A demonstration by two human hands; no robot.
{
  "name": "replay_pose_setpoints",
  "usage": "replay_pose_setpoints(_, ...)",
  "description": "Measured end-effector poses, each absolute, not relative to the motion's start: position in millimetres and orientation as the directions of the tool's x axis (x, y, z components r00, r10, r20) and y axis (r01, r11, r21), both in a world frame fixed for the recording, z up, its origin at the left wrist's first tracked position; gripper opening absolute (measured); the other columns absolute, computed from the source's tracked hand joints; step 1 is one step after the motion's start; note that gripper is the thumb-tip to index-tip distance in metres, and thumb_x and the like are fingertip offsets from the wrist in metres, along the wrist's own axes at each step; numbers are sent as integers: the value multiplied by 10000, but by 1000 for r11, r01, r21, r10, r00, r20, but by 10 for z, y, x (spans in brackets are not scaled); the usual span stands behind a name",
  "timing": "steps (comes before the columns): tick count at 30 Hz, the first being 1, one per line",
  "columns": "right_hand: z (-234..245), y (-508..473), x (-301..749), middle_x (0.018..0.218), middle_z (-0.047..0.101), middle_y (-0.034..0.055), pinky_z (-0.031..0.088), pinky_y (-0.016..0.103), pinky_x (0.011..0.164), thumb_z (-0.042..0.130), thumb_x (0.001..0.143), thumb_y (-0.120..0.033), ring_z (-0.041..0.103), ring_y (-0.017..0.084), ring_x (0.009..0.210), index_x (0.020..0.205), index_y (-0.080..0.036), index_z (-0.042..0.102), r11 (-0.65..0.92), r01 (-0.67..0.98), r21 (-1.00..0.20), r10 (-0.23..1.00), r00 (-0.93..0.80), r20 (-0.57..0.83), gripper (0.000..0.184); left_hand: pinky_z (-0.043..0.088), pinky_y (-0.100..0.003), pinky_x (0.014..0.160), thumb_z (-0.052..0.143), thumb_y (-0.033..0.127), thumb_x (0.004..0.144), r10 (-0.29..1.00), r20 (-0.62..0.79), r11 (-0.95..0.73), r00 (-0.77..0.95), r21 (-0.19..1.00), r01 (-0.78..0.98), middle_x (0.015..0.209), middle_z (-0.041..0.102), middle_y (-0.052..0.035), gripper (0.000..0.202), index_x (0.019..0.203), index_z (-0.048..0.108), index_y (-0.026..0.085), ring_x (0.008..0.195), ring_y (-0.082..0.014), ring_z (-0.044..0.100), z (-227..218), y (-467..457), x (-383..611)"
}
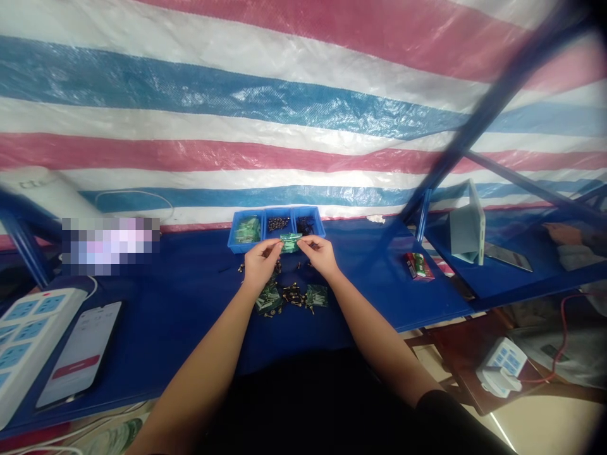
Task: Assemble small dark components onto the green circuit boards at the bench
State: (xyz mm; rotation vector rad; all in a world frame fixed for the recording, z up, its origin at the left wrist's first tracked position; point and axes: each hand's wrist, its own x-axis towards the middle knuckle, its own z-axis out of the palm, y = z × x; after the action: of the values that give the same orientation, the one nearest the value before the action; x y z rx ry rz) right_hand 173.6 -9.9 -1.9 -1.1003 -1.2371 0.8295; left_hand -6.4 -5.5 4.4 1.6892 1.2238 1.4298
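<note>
Between my two hands is a small clear plastic bag with a green tint (291, 241). My left hand (262, 264) pinches its left end, and my right hand (320, 256) pinches its right end. Whatever the bag contains is too small to make out. Just behind stand three joined blue bins (231, 240): the left one holds green-tinted bags (248, 229), the middle one small dark metal parts (278, 224), the right one black parts (307, 225). Below my hands lie loose brass-coloured screws (294, 294) between two filled bags, one on the left (268, 298) and one on the right (317, 296).
A phone (80, 354) and a white power strip (35, 335) lie at the left of the blue table (370, 303). To the right are a small red and green box (418, 266), a tablet in a stand (467, 224) and blue frame bars. Another person's hand (563, 234) shows at far right.
</note>
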Motion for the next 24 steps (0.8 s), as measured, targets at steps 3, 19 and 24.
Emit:
replay_pose_setpoints(3, -2, -93, 1749, 620, 659, 12, 489, 285, 577, 720, 711, -485, 598, 151, 556, 822, -186, 700, 252, -8, -968, 960, 128, 249, 319, 496, -255, 578, 633, 449, 818, 909, 416, -395, -8, 869, 298, 636, 631, 3, 315, 965, 716, 183, 569, -130, 576, 47, -60, -65)
replay_pose_setpoints(19, 56, -92, 1772, 742, 707, 39, 466, 252, 529, 724, 699, -469, 617, 148, 621, 837, -187, 703, 185, -108, -977, 979, 103, 174, 314, 536, -282, 664, 575, 452, 860, 924, 380, -382, 47, 906, 180, 861, 714, -62, 331, 988, 697, 173, 703, -165, 665, 112, -92, -55)
replay_pose_setpoints(24, 14, -84, 1754, 793, 712, 34, 518, 276, 596, 781, 627, -443, 646, 163, 680, 838, -196, 681, 219, -90, -971, 971, 114, 209, 340, 556, -304, 705, 627, 440, 816, 912, 410, -406, 15, 894, 188, 891, 704, -61, 293, 934, 690, 179, 755, -174, 662, 80, -72, -42)
